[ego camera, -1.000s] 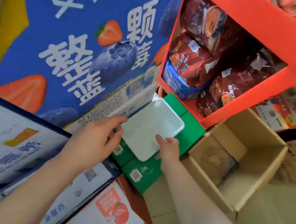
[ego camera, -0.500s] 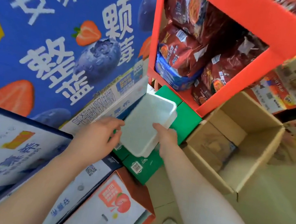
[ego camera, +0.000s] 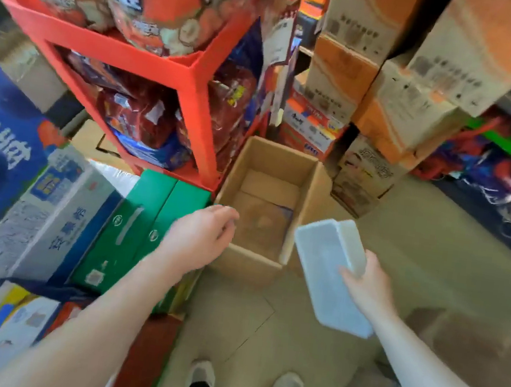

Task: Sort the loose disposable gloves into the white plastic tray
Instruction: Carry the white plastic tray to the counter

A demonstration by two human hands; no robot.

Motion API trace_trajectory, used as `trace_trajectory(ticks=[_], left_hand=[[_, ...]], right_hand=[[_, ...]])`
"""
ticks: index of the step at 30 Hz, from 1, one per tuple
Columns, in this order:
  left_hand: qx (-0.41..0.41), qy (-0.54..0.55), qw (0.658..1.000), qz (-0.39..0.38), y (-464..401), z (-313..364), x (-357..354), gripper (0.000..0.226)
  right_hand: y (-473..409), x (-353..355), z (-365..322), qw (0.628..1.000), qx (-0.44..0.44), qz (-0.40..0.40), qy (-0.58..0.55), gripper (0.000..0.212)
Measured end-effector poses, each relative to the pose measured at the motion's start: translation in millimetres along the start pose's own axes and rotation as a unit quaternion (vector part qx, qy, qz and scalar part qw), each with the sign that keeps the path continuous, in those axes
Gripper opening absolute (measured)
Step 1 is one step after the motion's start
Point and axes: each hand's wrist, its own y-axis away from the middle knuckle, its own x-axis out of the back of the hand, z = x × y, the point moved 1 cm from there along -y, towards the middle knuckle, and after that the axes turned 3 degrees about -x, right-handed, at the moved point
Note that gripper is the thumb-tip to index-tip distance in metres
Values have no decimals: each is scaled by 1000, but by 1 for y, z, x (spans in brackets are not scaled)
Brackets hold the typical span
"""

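Note:
The white plastic tray [ego camera: 325,267] is lifted off the boxes and held tilted in the air over the floor, to the right of an open cardboard box. My right hand [ego camera: 368,289] grips its right rim, thumb on the inside. My left hand [ego camera: 199,238] hovers empty with relaxed fingers over the box's near left corner. I see no loose gloves in this frame.
The open cardboard box [ego camera: 266,201] stands on the floor by a red shelf rack [ego camera: 193,87] full of snack bags. Green boxes [ego camera: 149,228] lie left of it, stacked cartons [ego camera: 374,95] behind. My feet [ego camera: 245,383] stand on the tiled floor.
The tray has come off the green boxes and moved right, now held by my right hand alone. My left hand let go. The view swung right toward the cardboard box and cartons.

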Motion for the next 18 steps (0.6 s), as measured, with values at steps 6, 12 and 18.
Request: trace_trajectory(ticks=[6, 12, 18], left_hand=[[-68, -34, 995, -60, -56, 132, -54, 30], [-64, -72, 988, -120, -125, 199, -97, 31], [-96, -104, 977, -161, -249, 261, -127, 28]], right_hand=[[-6, 143, 104, 990, -99, 95, -34, 36], [-47, 251, 148, 976, -113, 168, -85, 39], [-126, 344, 148, 948, -114, 260, -142, 35]])
